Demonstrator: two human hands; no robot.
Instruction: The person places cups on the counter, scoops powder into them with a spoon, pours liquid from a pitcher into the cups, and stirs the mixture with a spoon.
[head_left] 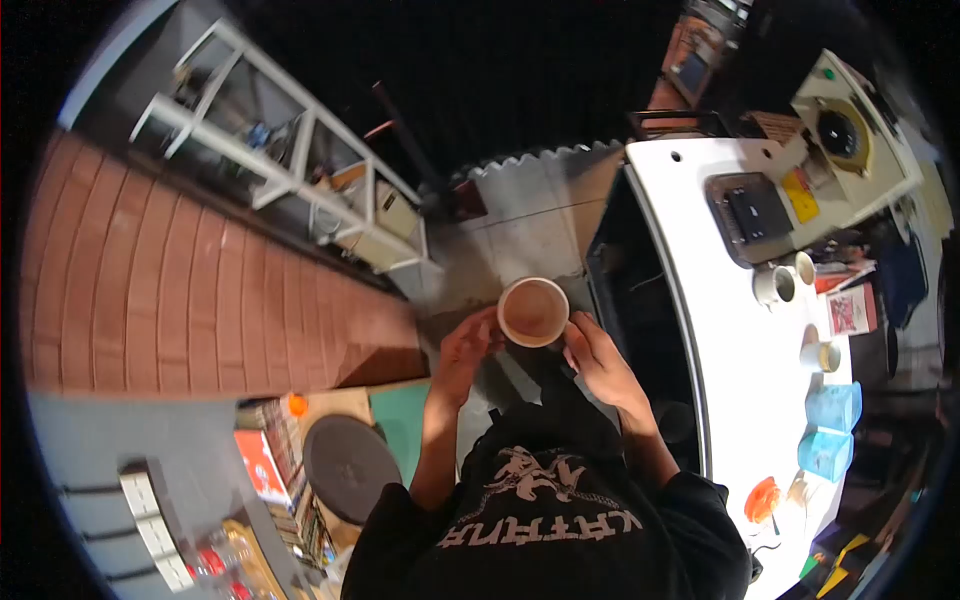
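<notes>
Left hand and right hand grasp cup | cup lifted, not set down | white tabletop at 3 o'clock

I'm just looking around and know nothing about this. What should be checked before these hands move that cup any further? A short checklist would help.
1. Left hand at the cup: ok, its fingers are at the cup's left side.
2. Right hand at the cup: ok, its fingers are at the opposite side.
3. Cup level: looks ok, its open top faces up toward the camera.
4. Cup holding liquid: cannot tell, the inside looks brownish.
5. Cup above the white counter: not ok, it is held to the left of it, with the floor beyond.
</notes>
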